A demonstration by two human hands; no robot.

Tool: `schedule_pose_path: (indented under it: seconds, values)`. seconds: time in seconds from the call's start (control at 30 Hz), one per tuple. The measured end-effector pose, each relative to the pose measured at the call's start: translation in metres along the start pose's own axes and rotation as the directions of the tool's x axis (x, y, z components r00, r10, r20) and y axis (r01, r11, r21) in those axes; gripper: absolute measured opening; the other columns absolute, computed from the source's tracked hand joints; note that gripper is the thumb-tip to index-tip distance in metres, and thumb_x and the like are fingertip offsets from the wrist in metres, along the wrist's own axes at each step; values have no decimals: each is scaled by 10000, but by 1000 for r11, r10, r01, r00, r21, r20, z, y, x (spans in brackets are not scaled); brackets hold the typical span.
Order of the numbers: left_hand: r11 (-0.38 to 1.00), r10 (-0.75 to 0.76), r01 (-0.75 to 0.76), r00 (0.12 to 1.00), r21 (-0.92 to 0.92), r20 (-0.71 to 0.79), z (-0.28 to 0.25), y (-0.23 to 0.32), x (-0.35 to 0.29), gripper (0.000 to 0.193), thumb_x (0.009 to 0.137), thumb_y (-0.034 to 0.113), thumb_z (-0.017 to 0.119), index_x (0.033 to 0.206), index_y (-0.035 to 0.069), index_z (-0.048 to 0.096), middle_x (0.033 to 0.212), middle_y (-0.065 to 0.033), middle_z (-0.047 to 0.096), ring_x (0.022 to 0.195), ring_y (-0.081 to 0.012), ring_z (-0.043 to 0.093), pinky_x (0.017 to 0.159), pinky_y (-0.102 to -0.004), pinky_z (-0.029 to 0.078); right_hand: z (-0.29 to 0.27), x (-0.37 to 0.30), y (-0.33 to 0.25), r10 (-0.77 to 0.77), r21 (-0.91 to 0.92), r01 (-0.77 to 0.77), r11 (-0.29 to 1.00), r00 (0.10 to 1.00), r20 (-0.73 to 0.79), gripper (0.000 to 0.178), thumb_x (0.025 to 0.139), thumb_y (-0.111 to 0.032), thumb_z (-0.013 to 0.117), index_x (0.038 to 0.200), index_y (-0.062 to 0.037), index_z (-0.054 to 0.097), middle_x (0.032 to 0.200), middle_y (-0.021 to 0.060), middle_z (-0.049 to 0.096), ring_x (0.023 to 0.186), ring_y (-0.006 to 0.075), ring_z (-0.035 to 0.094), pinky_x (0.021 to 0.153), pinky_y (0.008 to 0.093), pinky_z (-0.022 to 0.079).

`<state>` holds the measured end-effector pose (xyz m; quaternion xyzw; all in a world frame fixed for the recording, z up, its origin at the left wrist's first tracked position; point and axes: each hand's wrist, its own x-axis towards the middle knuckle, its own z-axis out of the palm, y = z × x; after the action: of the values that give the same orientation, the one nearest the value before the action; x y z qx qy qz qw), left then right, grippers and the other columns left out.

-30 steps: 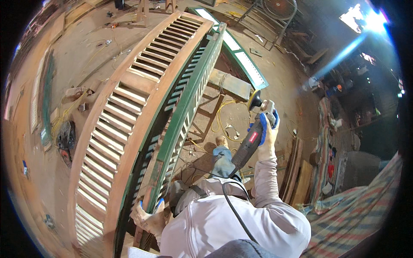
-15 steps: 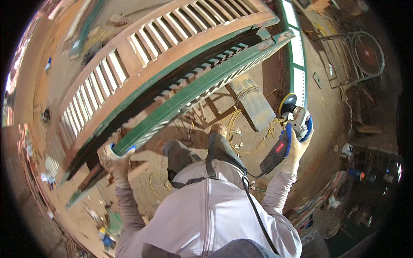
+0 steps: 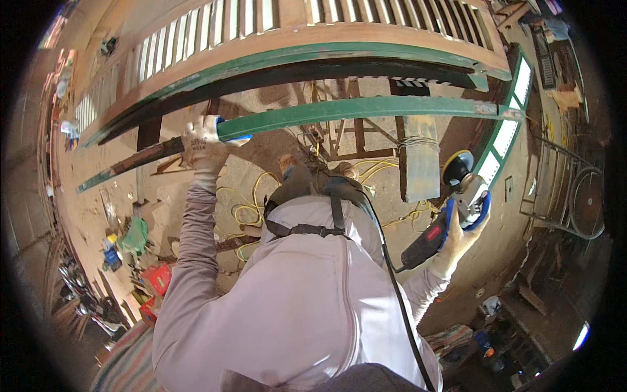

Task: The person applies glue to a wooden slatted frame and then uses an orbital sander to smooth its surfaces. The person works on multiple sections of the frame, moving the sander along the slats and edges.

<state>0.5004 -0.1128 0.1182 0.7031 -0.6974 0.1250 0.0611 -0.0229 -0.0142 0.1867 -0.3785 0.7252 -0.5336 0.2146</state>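
Observation:
My left hand (image 3: 205,145), in a white and blue work glove, is wrapped round the edge of a green louvered shutter (image 3: 339,112). That shutter stands on edge across the view in front of me; its end left of my hand looks dark and worn. My right hand (image 3: 465,236), gloved too, grips an angle grinder (image 3: 426,244) at my right side. The grinder's round, yellow-rimmed disc pad (image 3: 456,167) points up and away from me, apart from the shutter. A black cord runs from the grinder along my body.
Beyond lies a brown louvered shutter (image 3: 287,38) with a green edge. A white-panelled green frame (image 3: 504,138) lies at the right. A block wound with wire (image 3: 419,163) sits under the shutter. Yellow cable (image 3: 247,212) loops over the floor. A wheeled metal frame (image 3: 586,202) stands far right.
The shutter in my left hand has swung from a steep slant to nearly level across the view. My view and body have turned too. The grinder stays in my right hand.

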Motion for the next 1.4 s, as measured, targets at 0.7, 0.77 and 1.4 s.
schedule_pose_path:
  seconds: [0.7,0.77,1.4]
  values:
    - [999,9,-16,991,-50,-130,8,-9,-18,699,516,782,826,885,197,723,879,-5,658,834,-243,620,725,-443,494,121,-97,-84,-133,-291,303,907,863,487,897,723,-120,892,1508,-15,471,1350,179,622,1208,267,618,1061,386,474]
    - [999,3,-8,995,-46,-95,7,-9,-18,693,510,736,841,930,197,726,918,-3,664,874,-242,619,751,-448,491,135,-107,-90,-145,-332,348,877,850,507,900,713,-125,895,1499,8,474,1330,195,638,1186,275,641,1038,386,495]
    - [998,-9,5,997,-59,-70,17,-16,-17,234,787,258,726,1017,217,718,1023,7,691,958,-253,643,851,-454,505,204,-138,-121,-205,-390,497,775,783,588,869,716,-314,892,1467,-73,528,1188,227,642,948,408,713,778,448,606]
